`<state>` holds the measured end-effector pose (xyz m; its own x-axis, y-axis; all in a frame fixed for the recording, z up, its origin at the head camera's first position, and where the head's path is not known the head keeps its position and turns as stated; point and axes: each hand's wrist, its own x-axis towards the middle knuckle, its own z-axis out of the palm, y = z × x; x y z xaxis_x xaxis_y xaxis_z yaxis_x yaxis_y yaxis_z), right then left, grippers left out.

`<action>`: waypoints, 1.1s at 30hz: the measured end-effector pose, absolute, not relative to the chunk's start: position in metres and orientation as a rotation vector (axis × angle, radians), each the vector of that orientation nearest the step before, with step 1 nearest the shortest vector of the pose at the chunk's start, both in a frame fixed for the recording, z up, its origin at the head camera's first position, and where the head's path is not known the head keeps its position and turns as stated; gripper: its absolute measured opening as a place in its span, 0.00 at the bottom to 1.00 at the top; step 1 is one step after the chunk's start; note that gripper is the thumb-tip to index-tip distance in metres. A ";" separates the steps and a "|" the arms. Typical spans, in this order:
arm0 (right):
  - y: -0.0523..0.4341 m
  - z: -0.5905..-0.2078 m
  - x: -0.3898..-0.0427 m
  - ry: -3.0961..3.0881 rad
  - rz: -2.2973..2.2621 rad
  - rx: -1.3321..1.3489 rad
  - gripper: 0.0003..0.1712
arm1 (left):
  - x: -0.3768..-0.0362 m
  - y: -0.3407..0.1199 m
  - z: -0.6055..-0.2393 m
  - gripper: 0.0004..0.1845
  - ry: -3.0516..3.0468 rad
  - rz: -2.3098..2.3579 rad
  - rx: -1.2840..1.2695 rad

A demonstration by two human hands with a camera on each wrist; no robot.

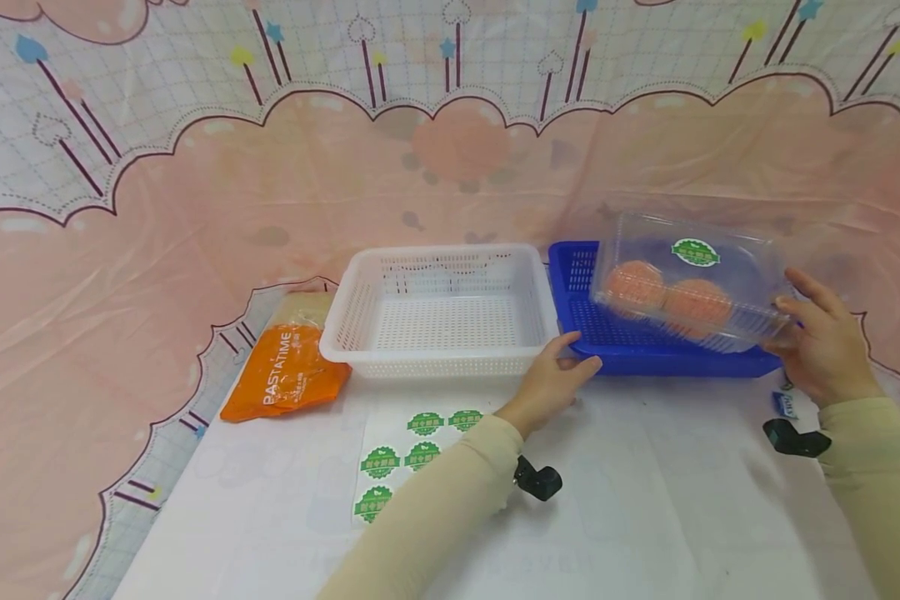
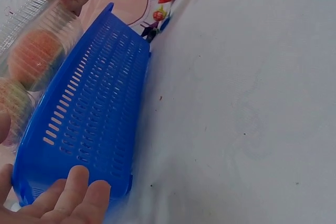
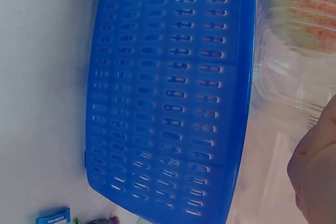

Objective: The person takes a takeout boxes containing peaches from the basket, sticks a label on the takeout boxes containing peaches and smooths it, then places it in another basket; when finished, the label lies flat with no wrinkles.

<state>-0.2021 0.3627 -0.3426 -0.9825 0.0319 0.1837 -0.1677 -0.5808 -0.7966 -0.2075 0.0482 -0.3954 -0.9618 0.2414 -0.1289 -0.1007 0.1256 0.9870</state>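
You've got the clear clamshell box point(image 1: 690, 283) up in the air, tilted, hanging over the blue basket point(image 1: 581, 325), with two round orange fruits point(image 1: 633, 286) inside and a green sticker point(image 1: 695, 252) on its lid. Your right hand point(image 1: 821, 346) grips the box's right end, fingers curled round the rim, thumb on top. Your left hand point(image 1: 555, 379) lies with straight fingers against the near left corner of the blue basket, steadying it; the left wrist view shows fingertips point(image 2: 79, 184) flat on the slotted wall.

Watch the tilt. You hold the box by one end only, and the weight of the fruit sits toward the far, low side, so the thin plastic could flex and slip from your fingers, I'd say. If the lid isn't snapped fully, and I can't tell that from here, it could pop and let the fruit roll out. The low edge could also catch the basket's rim.

Just left, touching or nearly so, sits the white basket point(image 1: 442, 312). Further left lies an orange pasta packet point(image 1: 285, 375). In front of it, a sheet of green stickers point(image 1: 405, 454) lies on the white table point(image 1: 645, 500), well apart from the blue basket. By your right wrist lies a small blue wrapper point(image 1: 783, 404).
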 end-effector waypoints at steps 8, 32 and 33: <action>0.364 -0.343 -0.204 -1.449 2.635 0.214 0.23 | -0.209 0.053 -0.393 0.29 2.314 1.829 0.135; 0.383 -0.347 -0.222 -1.620 2.546 0.077 0.20 | -0.214 0.071 -0.399 0.25 2.513 1.854 0.019; 0.384 -0.348 -0.223 -1.629 2.537 0.067 0.20 | -0.214 0.071 -0.398 0.26 2.507 1.857 0.015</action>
<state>-0.2231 0.3836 -0.3480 -0.9911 0.0819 0.1050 -0.1296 -0.4110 -0.9024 -0.2136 0.0706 -0.3983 -0.9997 0.0205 -0.0113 -0.0049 0.2915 0.9566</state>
